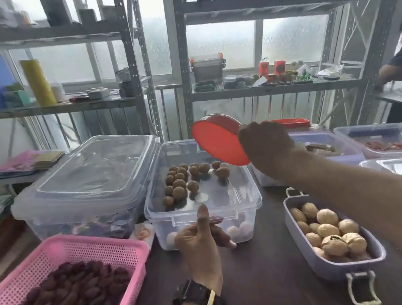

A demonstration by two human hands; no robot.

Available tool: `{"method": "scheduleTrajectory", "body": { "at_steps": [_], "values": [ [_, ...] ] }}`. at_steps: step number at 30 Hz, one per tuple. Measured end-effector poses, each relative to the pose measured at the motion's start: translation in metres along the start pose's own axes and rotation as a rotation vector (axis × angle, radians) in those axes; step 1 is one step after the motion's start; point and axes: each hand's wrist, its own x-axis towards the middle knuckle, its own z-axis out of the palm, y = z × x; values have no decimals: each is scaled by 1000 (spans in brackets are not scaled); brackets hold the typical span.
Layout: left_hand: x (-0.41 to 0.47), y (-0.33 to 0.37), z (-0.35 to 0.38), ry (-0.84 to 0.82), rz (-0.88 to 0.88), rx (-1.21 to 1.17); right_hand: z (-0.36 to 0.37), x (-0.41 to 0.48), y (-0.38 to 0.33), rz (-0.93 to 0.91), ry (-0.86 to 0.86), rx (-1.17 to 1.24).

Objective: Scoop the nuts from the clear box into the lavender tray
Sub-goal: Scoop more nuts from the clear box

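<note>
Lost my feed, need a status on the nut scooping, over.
Right hand holds red scoop raised over clear box. Left hand by box front, empty. Nuts remain; lavender tray part filled. Nothing blocking.

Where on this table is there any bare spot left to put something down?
The dark table is bare between the pink basket, the clear box and the lavender tray, around the left hand. The back is crowded with tubs edge to edge.
</note>
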Motion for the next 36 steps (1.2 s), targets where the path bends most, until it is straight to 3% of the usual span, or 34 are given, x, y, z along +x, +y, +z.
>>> {"method": "scheduleTrajectory", "body": {
  "at_steps": [8,14,19,27,36],
  "values": [
    [0,-1,-1,7,-69,12,59,68,-58,-159,-77,-106],
    [5,1,2,37,-86,-88,94,92,-77,-145,-200,-79],
    [5,-1,1,-2,-108,-101,98,108,-107,-246,-134,20],
    [5,4,1,-20,-102,-103,69,81,-110,-644,-128,-106],
    [7,5,0,-6,-68,-27,-3,30,-103,-864,-138,-62]
  ]
}}
